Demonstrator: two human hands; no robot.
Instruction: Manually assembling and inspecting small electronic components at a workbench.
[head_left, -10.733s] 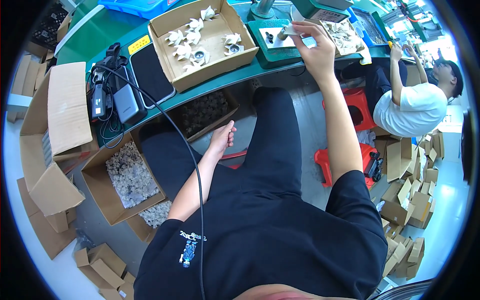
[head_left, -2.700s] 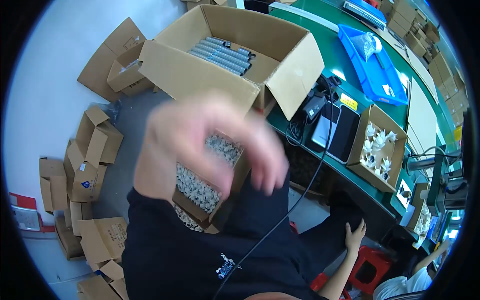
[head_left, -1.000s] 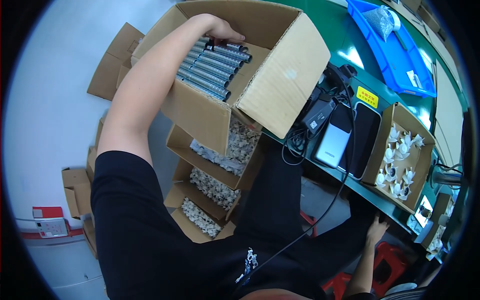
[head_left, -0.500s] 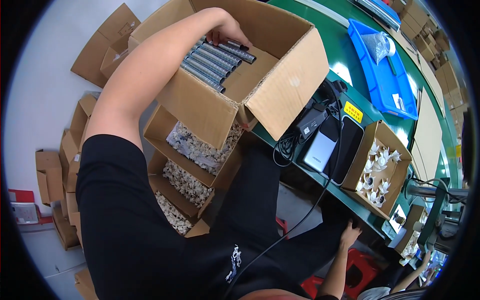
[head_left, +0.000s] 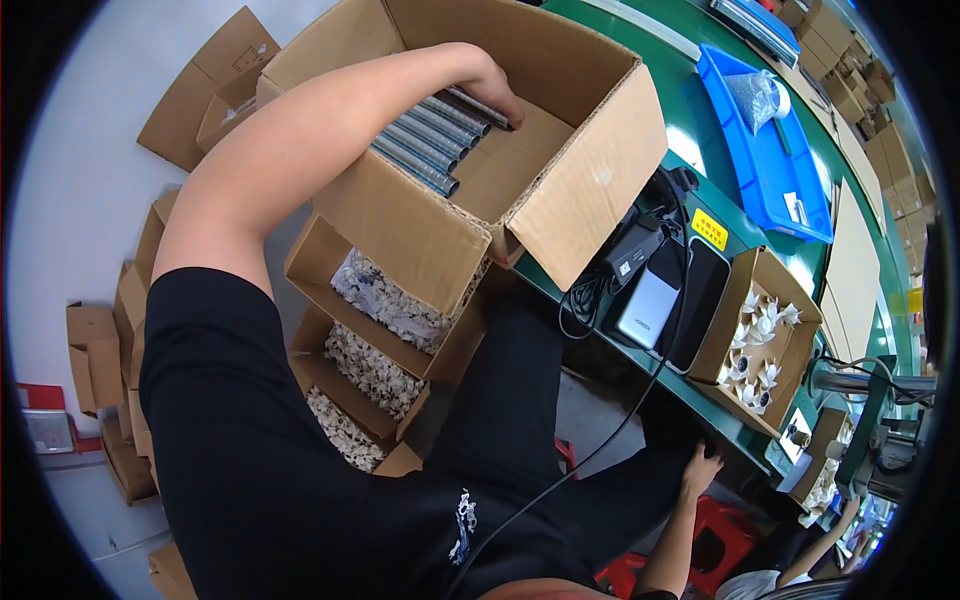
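My left hand reaches into a large open cardboard box. Its fingers curl down over a metal tube at the far side of a row, with fingertips at the tube's end; the palm side is hidden. Several grey metal tubes lie side by side on the bottom of the box, partly covered by my forearm. Low on the right, my right hand rests by my dark trouser leg, below the green table's edge. Its fingers are mostly hidden.
Boxes of small off-white parts stand below the large box. On the table are a grey device, black cables, an open box of white finned parts and a blue tray. A cable crosses my lap. Another person's arm shows lower right.
My left hand has moved right and nearer inside the box, its fingertips now at a tube's end. The large box has shifted slightly right. My right hand has stayed put.
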